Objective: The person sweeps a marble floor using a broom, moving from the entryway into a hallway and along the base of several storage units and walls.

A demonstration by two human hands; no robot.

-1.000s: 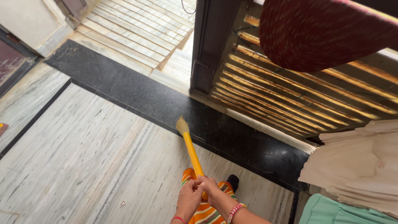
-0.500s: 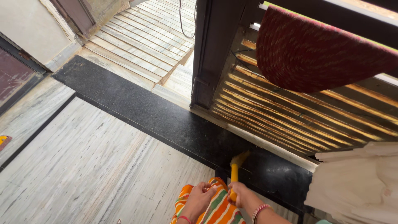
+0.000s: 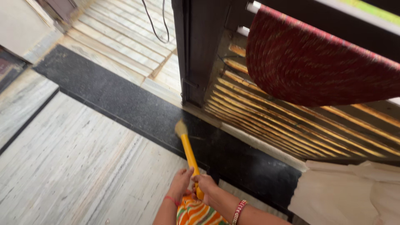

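Broom (image 3: 188,151) with yellow handle sits lower centre; I wrap left hand (image 3: 181,182) and right hand (image 3: 206,184) fingers around it, angling bristles onto the black granite strip (image 3: 125,106).

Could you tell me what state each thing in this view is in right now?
Broom: held in both hands, bristles over the black floor strip.
Left hand: closed on the yellow handle.
Right hand: closed on the handle's lower end.
Red cloth: draped over a rail, hanging.
White cloth: hanging at the right, folded.
Black floor strip: flat, dusty-looking.
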